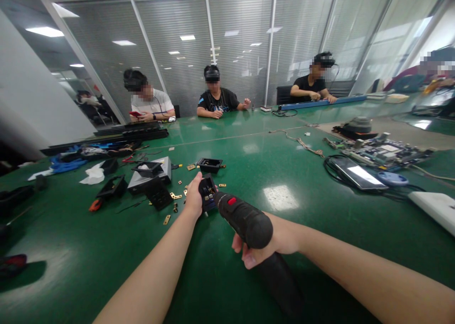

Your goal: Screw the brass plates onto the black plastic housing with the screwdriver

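My left hand point(194, 197) is closed round a small black plastic housing point(207, 195) with metal parts inside, tilted up above the green table. My right hand point(261, 245) wraps the grip of a black cordless screwdriver point(245, 219) with a red button on top. Its front end points at the housing; whether the bit touches it is hidden. Close to my left hand lie several brass plates point(167, 219) and small brass pieces. A second black housing point(210, 165) sits just beyond, and a black panel point(158, 194) rests to the left.
On the left are a grey box point(165, 172), an open black frame point(111, 187), white tissue point(94, 173) and blue cloth point(66, 163). Toward the right lie a phone-like device point(359, 173), a circuit board point(389, 151) and cables. Several people sit along the far side.
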The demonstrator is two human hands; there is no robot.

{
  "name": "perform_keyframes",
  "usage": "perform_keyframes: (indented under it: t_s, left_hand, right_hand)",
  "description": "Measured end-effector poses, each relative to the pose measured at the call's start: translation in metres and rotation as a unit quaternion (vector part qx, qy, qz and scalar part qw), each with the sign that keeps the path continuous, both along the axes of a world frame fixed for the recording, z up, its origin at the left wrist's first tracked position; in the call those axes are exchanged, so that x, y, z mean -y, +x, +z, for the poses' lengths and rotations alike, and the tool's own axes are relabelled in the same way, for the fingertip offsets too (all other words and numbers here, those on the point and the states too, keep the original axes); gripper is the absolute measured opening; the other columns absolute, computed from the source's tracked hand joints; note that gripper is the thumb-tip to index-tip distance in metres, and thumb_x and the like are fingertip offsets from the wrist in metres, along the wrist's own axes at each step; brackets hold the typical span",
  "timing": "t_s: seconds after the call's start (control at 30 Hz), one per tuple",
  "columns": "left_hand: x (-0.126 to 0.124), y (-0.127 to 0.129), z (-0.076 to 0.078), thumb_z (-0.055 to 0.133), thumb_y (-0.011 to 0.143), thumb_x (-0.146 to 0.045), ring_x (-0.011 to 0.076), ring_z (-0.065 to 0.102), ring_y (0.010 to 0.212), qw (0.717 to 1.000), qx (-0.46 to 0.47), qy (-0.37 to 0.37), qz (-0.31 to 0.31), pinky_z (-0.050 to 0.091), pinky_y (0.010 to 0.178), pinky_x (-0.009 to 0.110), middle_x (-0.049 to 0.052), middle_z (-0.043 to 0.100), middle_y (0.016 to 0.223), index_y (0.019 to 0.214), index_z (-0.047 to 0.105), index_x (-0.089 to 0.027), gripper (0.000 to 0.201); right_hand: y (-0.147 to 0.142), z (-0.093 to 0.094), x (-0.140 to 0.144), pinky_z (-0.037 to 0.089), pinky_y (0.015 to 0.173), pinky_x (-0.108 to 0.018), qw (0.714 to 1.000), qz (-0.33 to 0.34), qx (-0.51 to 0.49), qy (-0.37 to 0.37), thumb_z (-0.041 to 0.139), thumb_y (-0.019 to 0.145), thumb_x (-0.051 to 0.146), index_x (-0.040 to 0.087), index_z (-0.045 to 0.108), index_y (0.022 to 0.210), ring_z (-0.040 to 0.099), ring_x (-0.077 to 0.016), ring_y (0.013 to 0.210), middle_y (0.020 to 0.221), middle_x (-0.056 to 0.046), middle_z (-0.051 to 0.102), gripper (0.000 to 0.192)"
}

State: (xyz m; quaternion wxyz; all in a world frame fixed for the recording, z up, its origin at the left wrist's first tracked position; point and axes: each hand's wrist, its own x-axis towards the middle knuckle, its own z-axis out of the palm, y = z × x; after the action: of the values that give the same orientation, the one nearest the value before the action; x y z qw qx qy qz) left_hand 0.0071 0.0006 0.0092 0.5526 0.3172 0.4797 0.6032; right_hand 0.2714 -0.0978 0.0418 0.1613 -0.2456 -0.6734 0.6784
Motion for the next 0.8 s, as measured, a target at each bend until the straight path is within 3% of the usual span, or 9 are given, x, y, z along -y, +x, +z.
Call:
perform_keyframes:
  t_s: [0.23, 0.47, 0.8]
  left_hand:
    - [0.001, -0.002, -0.003, 0.085, 0.093, -0.078, 0.0268, 0.080, 0.065, 1.000, 0.001, 0.015, -0.005, 0.066, 0.063, 0.036, 0.010, 0.082, 0.077, 0.094, 0.072, -0.022, 0.058]
    - [0.000, -0.003, -0.009, 0.094, 0.077, -0.088, 0.0246, 0.077, 0.061, 0.999, -0.007, 0.042, 0.001, 0.063, 0.061, 0.035, 0.007, 0.081, 0.076, 0.094, 0.070, -0.023, 0.070]
    - [-0.002, -0.006, -0.013, 0.099, 0.068, -0.090, 0.0254, 0.074, 0.058, 0.998, -0.010, 0.061, 0.013, 0.059, 0.058, 0.037, 0.005, 0.080, 0.075, 0.093, 0.067, -0.026, 0.075]
  right_hand:
    - [-0.001, -0.003, -0.001, 0.063, 0.080, -0.035, 1.000, -0.002, 0.003, 0.000, 0.124, 0.056, 0.049, 0.019, 0.084, 0.092, 0.077, -0.0238, 0.089, 0.097, -0.004, 0.082, 0.061]
    - [-0.001, -0.003, 0.001, 0.062, 0.077, -0.032, 1.000, -0.004, -0.002, -0.014, 0.123, 0.057, 0.044, 0.018, 0.086, 0.094, 0.076, -0.0224, 0.089, 0.098, -0.005, 0.084, 0.058]
    - [-0.003, -0.008, 0.004, 0.063, 0.075, -0.032, 1.000, -0.006, 0.001, -0.008, 0.123, 0.057, 0.057, 0.018, 0.080, 0.088, 0.076, -0.0222, 0.086, 0.092, -0.002, 0.078, 0.066]
